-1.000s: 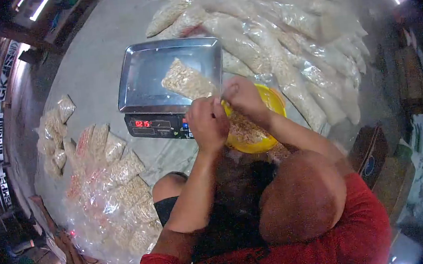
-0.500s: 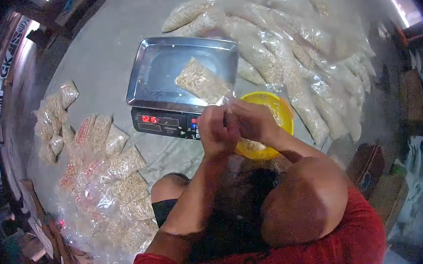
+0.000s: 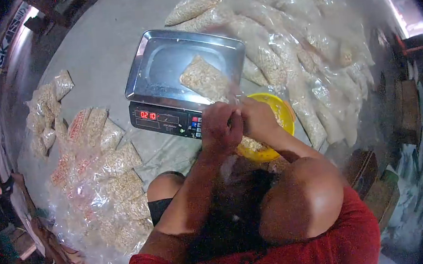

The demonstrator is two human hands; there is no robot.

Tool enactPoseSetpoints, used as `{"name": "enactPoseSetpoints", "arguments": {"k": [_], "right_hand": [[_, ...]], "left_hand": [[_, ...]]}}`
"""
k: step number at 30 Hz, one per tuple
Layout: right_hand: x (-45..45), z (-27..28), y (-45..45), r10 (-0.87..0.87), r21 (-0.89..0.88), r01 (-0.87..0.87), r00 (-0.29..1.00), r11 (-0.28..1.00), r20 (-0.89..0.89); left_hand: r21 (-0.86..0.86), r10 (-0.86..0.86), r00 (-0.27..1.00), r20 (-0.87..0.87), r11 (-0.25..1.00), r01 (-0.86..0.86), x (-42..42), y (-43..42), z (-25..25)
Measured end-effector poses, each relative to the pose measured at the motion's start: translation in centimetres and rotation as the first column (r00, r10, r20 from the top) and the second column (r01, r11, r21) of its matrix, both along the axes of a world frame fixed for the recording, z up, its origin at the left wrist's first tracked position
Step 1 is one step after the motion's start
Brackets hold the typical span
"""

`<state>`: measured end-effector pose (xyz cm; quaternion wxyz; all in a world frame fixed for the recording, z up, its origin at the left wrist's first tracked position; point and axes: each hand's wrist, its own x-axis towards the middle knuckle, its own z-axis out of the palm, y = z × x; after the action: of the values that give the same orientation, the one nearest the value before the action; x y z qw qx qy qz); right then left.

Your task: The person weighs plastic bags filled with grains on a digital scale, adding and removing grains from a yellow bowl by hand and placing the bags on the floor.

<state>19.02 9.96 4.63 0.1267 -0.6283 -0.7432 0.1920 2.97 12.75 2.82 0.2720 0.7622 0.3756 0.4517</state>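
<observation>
A clear bag of pale pieces [image 3: 204,77] lies on the metal tray [image 3: 158,81] of a digital scale [image 3: 162,119], whose red display reads about 0.210. The bag's near end reaches my two hands, which are together at the tray's lower right corner. My left hand [image 3: 220,128] is closed, and so is my right hand [image 3: 257,118], both on the bag's plastic end. Just right of and beneath them stands a yellow bowl [image 3: 289,119] with loose pale pieces inside.
Small filled bags [image 3: 120,161] are heaped on the floor at the left, with another cluster [image 3: 44,117] beyond. Large long filled bags [image 3: 294,88] cover the floor at upper right. Dark boxes [image 3: 360,171] stand at the right. My bent knees are close below my hands.
The display has gone from 0.215 to 0.210. My hands have stayed together and moved closer over the bag's end. The view has shifted slightly.
</observation>
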Motion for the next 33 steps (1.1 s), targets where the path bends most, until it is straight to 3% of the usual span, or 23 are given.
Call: {"name": "enactPoseSetpoints", "arguments": {"k": [4, 6, 7, 9, 22, 28, 30, 31, 33], "right_hand": [[-0.7, -0.2, 1.2, -0.061, 0.063, 0.066, 0.995, 0.996, -0.082], [-1.0, -0.1, 2.1, -0.058, 0.290, 0.084, 0.994, 0.953, -0.098], [-1.1, -0.1, 2.6, -0.056, 0.292, 0.082, 0.994, 0.953, -0.097], [-1.0, 0.0, 3.3, -0.036, 0.108, 0.032, 0.999, 0.994, 0.033], [1.2, 1.6, 3.8, 0.305, 0.003, -0.310, 0.937, 0.951, 0.168], [2.7, 4.5, -3.3, 0.056, 0.010, -0.057, 0.995, 0.998, 0.087], [3.3, 4.9, -5.9, -0.108, 0.175, 0.123, 0.990, 0.977, -0.093], [3.0, 4.4, -6.3, -0.105, 0.177, 0.120, 0.990, 0.977, -0.096], [1.7, 2.2, -7.0, -0.257, 0.194, 0.258, 0.966, 0.946, -0.032]], "left_hand": [[0.036, 0.029, 0.999, -0.027, 0.999, -0.028, -1.1, 1.7, 0.0], [-0.059, 0.086, 0.995, -0.045, 0.994, -0.089, -1.8, 2.5, -1.3], [-0.057, 0.087, 0.995, -0.044, 0.994, -0.090, -2.0, 2.7, -1.4], [-0.052, 0.023, 0.999, -0.029, 0.998, -0.025, -2.2, 3.1, -1.7], [-0.071, 0.060, 0.984, -0.168, 0.995, -0.073, -1.8, 3.4, -0.2], [-0.110, 0.066, 0.990, -0.128, 0.991, -0.080, -1.6, 3.1, 0.3], [-0.116, 0.104, 0.982, -0.160, 0.986, -0.123, -1.6, 2.8, 0.6], [-0.114, 0.107, 0.981, -0.162, 0.985, -0.127, -1.4, 2.4, 1.3], [-0.154, 0.034, 0.987, -0.159, 0.986, -0.059, -0.8, 1.1, 3.2]]}}
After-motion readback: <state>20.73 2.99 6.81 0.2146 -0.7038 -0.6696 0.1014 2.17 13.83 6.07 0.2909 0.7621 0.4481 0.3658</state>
